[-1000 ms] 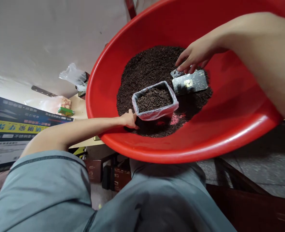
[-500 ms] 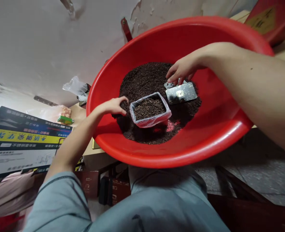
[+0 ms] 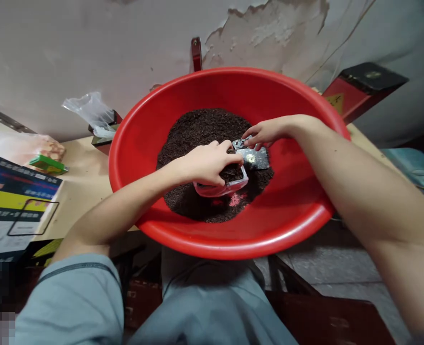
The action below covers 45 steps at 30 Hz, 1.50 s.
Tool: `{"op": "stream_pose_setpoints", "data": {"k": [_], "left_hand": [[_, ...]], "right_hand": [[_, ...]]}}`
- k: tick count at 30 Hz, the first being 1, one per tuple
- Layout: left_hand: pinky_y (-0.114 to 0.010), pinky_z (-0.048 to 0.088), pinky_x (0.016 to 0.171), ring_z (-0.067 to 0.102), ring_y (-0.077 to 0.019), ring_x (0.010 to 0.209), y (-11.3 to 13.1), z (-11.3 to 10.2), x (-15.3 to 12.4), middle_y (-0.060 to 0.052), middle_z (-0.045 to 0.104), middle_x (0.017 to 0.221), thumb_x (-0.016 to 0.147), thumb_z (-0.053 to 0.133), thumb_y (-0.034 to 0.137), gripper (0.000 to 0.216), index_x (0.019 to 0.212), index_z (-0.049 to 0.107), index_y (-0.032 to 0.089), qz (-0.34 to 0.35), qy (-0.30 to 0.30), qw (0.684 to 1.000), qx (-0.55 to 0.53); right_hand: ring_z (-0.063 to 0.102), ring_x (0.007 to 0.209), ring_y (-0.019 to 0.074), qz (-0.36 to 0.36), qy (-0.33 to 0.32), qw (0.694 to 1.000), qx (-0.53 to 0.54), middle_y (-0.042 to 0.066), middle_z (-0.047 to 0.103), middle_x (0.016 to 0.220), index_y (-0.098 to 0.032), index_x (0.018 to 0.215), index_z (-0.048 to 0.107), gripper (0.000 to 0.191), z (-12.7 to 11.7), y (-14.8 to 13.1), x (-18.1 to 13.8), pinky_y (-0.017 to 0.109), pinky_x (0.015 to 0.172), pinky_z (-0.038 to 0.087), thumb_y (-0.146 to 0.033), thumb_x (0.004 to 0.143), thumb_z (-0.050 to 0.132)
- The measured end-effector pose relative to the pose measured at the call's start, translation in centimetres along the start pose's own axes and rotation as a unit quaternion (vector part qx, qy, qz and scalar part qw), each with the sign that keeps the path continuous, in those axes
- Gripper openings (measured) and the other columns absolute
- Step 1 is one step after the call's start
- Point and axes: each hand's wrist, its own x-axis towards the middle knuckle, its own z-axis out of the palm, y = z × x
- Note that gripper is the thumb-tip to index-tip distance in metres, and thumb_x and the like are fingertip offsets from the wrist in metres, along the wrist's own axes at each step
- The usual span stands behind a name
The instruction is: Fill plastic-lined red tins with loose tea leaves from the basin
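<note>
Keep your left hand (image 3: pixel 210 163) arched over the box (image 3: pixel 221 190), its grip wide, thumb towards the box's near edge and fingers over the far right corner. Whether your fingertips press on the fill or just hover, you cannot tell from here. Work lightly: even pressure spreads the flakes into the corners, while a hard push on one side could tip the box or drag the liner inward. Your right hand (image 3: pixel 264 134) bends over the small metal piece (image 3: pixel 239 144); you can't tell whether that grip holds it or only touches it. Lift it cleanly if you need it, so it doesn't knock the box's right edge.

The box sits on the dark flakes (image 3: pixel 204 125) in the red basin (image 3: pixel 229 244), nearer the basin's near rim than its right one. It is small and rectangular, lined with thin clear plastic that wrinkles down its near wall, and holds dark flakes; your hand hides much of the opening. The metal plate (image 3: pixel 259 160), scuffed silver with a pale yellow mark, lies just beside its far right corner. The basin overhangs the counter's (image 3: pixel 84 191) front edge, so avoid leaning on its near rim.
</note>
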Motion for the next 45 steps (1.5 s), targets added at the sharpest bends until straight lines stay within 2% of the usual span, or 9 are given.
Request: {"op": "stream_pose_setpoints", "data": {"k": [8,16,19,24,29,33,38,41,45], "left_hand": [[-0.042,0.053,0.099,0.057,-0.0337,0.125,-0.6,1.7,-1.0,-0.016,0.053,0.151,0.093,0.067,0.027,0.061,0.152,0.056,0.025,0.016,0.035,0.999,-0.007],[-0.051,0.047,0.102,0.055,-0.0372,0.130,1.4,5.0,-1.2,-0.021,0.059,0.150,0.105,0.051,0.037,0.045,0.142,0.064,0.014,-0.013,0.178,0.984,-0.018],[-0.051,0.044,0.104,0.055,-0.0348,0.130,1.3,5.6,-0.5,-0.018,0.065,0.143,0.106,0.048,0.037,0.041,0.135,0.069,0.015,0.004,0.200,0.980,-0.020],[-0.045,0.050,0.093,0.057,-0.0333,0.122,-0.3,5.8,0.3,-0.017,0.067,0.136,0.105,0.053,0.039,0.037,0.129,0.073,0.019,0.021,0.201,0.979,-0.008],[-0.043,0.052,0.102,0.060,-0.0285,0.113,-2.0,5.6,0.3,-0.016,0.069,0.130,0.105,0.055,0.035,0.034,0.126,0.074,0.017,0.052,0.244,0.968,-0.005],[-0.041,0.056,0.100,0.063,-0.0280,0.117,-2.2,5.0,-0.6,-0.016,0.070,0.132,0.105,0.054,0.028,0.030,0.126,0.074,0.019,0.050,0.264,0.963,0.020],[-0.035,0.055,0.106,0.065,-0.0236,0.130,-1.6,4.9,-1.3,-0.013,0.068,0.146,0.107,0.049,0.020,0.038,0.139,0.068,0.021,0.129,0.251,0.959,-0.028],[-0.031,0.056,0.102,0.068,-0.0217,0.128,-1.4,5.2,-0.8,-0.014,0.068,0.146,0.103,0.053,0.014,0.046,0.148,0.060,0.019,0.130,0.250,0.956,-0.075],[-0.031,0.057,0.094,0.073,-0.0221,0.114,-2.1,4.7,-0.1,-0.014,0.074,0.128,0.102,0.058,0.016,0.028,0.126,0.073,0.019,0.119,0.283,0.947,-0.091]], "right_hand": [[0.078,0.108,0.0324,0.038,-0.011,0.999,0.000,0.010,0.082,0.108,-0.029,0.141,0.068,0.063,0.8,-2.6,-1.6,0.042,0.085,0.065,-0.058,0.086,0.075],[0.078,0.110,0.0320,0.007,-0.020,0.999,-0.034,0.008,0.082,0.110,-0.031,0.143,0.066,0.058,0.7,-2.3,-1.5,0.039,0.078,0.066,-0.056,0.091,0.068],[0.078,0.111,0.0320,0.011,-0.020,0.999,-0.034,0.009,0.082,0.114,-0.031,0.145,0.064,0.059,0.8,-2.6,-1.6,0.039,0.079,0.066,-0.053,0.091,0.068],[0.079,0.109,0.0311,0.006,-0.019,0.999,-0.032,0.009,0.082,0.115,-0.031,0.145,0.064,0.057,0.8,-2.6,-1.9,0.039,0.081,0.067,-0.052,0.093,0.065],[0.079,0.108,0.0313,0.013,-0.021,0.999,-0.021,0.010,0.081,0.116,-0.029,0.144,0.065,0.058,0.7,-2.6,-2.0,0.040,0.083,0.067,-0.052,0.091,0.068],[0.079,0.108,0.0313,0.004,-0.020,0.999,-0.025,0.010,0.081,0.116,-0.030,0.143,0.067,0.059,0.5,-2.8,-2.2,0.041,0.084,0.067,-0.058,0.091,0.068],[0.077,0.110,0.0303,0.019,-0.017,0.999,-0.042,0.008,0.080,0.119,-0.032,0.139,0.070,0.057,0.3,-3.0,-2.5,0.041,0.089,0.066,-0.062,0.091,0.067],[0.077,0.111,0.0311,0.011,-0.009,0.998,-0.056,0.008,0.081,0.115,-0.031,0.140,0.069,0.055,0.3,-2.9,-2.4,0.042,0.089,0.066,-0.058,0.091,0.067],[0.077,0.110,0.0305,0.001,-0.004,0.999,-0.044,0.009,0.081,0.114,-0.027,0.146,0.065,0.057,0.4,-3.0,-2.2,0.041,0.090,0.065,-0.050,0.093,0.065]]}}
